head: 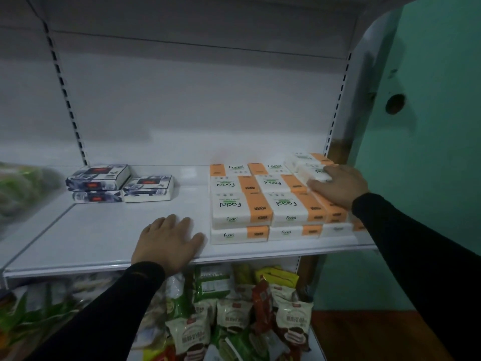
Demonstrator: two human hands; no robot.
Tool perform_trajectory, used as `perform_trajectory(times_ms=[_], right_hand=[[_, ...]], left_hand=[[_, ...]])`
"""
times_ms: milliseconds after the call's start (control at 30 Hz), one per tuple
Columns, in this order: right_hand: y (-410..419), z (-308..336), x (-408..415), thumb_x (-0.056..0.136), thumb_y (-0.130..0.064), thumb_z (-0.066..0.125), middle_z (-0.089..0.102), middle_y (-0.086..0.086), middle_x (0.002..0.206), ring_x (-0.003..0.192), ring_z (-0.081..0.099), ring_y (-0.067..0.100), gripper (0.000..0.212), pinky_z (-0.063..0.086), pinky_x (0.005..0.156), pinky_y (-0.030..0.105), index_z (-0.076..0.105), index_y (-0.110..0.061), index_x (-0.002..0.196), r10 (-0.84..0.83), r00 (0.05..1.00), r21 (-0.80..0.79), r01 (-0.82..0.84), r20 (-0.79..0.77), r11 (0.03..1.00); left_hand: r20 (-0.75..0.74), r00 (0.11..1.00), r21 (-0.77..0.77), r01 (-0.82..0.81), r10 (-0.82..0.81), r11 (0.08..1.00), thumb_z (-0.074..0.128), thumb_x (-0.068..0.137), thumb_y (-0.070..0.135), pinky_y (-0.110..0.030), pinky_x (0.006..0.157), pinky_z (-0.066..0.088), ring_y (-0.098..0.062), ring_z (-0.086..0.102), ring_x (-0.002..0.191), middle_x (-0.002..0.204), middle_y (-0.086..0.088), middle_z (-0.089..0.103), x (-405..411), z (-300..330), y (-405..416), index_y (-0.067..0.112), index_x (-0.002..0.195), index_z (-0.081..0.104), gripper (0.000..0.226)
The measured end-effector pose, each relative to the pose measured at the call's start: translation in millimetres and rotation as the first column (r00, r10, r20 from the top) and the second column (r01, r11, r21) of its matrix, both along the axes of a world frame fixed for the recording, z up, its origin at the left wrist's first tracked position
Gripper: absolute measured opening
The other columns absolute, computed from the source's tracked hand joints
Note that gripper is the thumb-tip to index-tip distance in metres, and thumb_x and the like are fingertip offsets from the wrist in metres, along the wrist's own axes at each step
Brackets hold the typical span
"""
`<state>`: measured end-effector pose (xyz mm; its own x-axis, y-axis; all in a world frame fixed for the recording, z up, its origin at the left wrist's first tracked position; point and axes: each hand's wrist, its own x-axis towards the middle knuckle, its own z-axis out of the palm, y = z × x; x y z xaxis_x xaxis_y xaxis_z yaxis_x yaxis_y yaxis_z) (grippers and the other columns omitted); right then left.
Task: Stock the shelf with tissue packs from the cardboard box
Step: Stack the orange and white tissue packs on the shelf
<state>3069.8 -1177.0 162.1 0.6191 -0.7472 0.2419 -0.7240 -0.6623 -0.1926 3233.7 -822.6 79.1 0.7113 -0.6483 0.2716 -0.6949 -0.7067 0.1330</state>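
**Two hands at the tissue shelf**

Two layers of tissue packs (263,201) are stacked at the right end of the white metal shelf (109,230), up against its right upright. The packs are soft, plastic-wrapped blocks, white with an orange band and "Facial" print; most have their long axis running across the shelf. One upper pack (313,171) at the stack's right rear is touched by the right hand (341,186), whose fingers are laid nearly straight and slightly apart over its near edge, pointing left. Whether the thumb is curled under cannot be told. The left hand (169,242) is rested flat on the bare shelf just left of the stack, fingers spread. Three blue-patterned boxes (117,183) are placed well left of the stack. Snack bags (234,316) are crowded below.
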Motion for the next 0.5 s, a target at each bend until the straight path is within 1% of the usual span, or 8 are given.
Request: perform_trajectory(times_ms=[100,200,367,433,500], right_hand=[[-5.0,-2.3,4.5,0.063,-0.088,0.021,0.048,0.007,0.144,0.125,0.046,0.031,0.101,0.041,0.104,0.048,0.045,-0.027,0.14,0.014,1.0,-0.025,-0.014,-0.01,1.0],[-4.1,-2.0,6.3,0.062,-0.087,0.017,0.045,0.006,0.147,0.129,0.043,0.031,0.104,0.039,0.106,0.047,0.043,-0.027,0.143,0.019,1.0,-0.04,-0.019,-0.009,0.999],[-5.3,-3.5,8.1,0.063,-0.091,0.012,0.045,0.006,0.146,0.128,0.044,0.031,0.106,0.04,0.104,0.05,0.044,-0.028,0.142,0.015,1.0,-0.069,-0.016,-0.014,0.997],[-4.0,-1.9,7.1,0.063,-0.093,0.011,0.044,0.006,0.148,0.13,0.043,0.032,0.108,0.04,0.105,0.051,0.042,-0.028,0.143,0.021,1.0,-0.078,-0.022,-0.024,0.997],[-0.6,0.9,4.8,0.068,-0.091,0.013,0.041,0.006,0.15,0.132,0.041,0.032,0.103,0.037,0.107,0.052,0.039,-0.029,0.145,0.025,0.999,-0.09,-0.027,-0.029,0.996]], left_hand=[[-0.003,1.0,0.008,-0.006,0.006,1.0,0.016,0.078,0.065,-0.036,0.086,0.036,-0.02,0.046,0.106,0.103,0.002,0.048,-1.1,0.1,-0.2,0.03,0.099,0.044,0.05],[-0.01,1.0,0.011,-0.016,0.016,1.0,0.016,0.078,0.065,-0.036,0.088,0.036,-0.02,0.046,0.108,0.105,0.001,0.049,-1.0,0.4,-0.7,0.03,0.101,0.045,0.051],[-0.015,0.999,0.032,-0.029,0.029,0.999,0.014,0.074,0.066,-0.037,0.091,0.036,-0.021,0.045,0.112,0.112,0.0,0.049,-1.6,1.6,-0.3,0.031,0.107,0.046,0.058],[-0.015,0.999,0.027,-0.028,0.029,0.999,0.015,0.075,0.065,-0.037,0.091,0.036,-0.021,0.045,0.111,0.11,0.0,0.049,-2.1,2.0,-0.1,0.031,0.105,0.045,0.055],[-0.017,0.999,0.031,-0.03,0.03,0.999,0.018,0.078,0.065,-0.037,0.089,0.036,-0.021,0.046,0.109,0.108,0.001,0.049,-2.3,2.3,-0.1,0.031,0.102,0.045,0.05]])
